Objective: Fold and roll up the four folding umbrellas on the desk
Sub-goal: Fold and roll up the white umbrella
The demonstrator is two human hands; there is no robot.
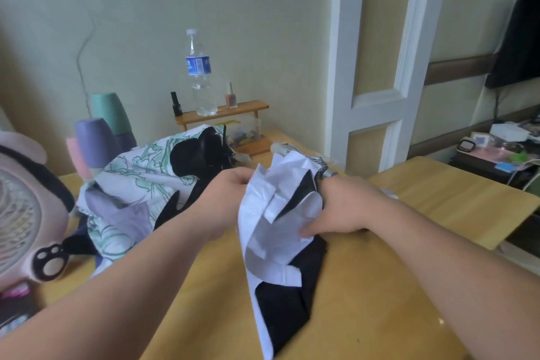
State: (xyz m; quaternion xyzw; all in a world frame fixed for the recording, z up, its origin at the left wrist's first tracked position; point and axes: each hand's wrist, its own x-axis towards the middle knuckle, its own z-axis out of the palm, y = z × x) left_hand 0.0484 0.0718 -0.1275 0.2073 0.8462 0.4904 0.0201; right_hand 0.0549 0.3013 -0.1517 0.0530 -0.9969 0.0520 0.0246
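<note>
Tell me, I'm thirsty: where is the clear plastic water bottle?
Head view, centre-left: the clear plastic water bottle stands upright on the small wooden shelf by the wall, between two nail-polish bottles.

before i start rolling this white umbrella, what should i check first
1. Grip: left hand pinches a canopy fold and right hand grips the bunched fabric of the white umbrella: ok.
2. Panels smoothed one way: flaps stick out loose: not ok.
3. Shaft fully collapsed: hidden by fabric: cannot tell.
4. Closing strap located: cannot tell.
5. Floral umbrella heaped off to the left: ok.
6. Water bottle upright on the wooden shelf at the back, away from the hands: ok.
</note>
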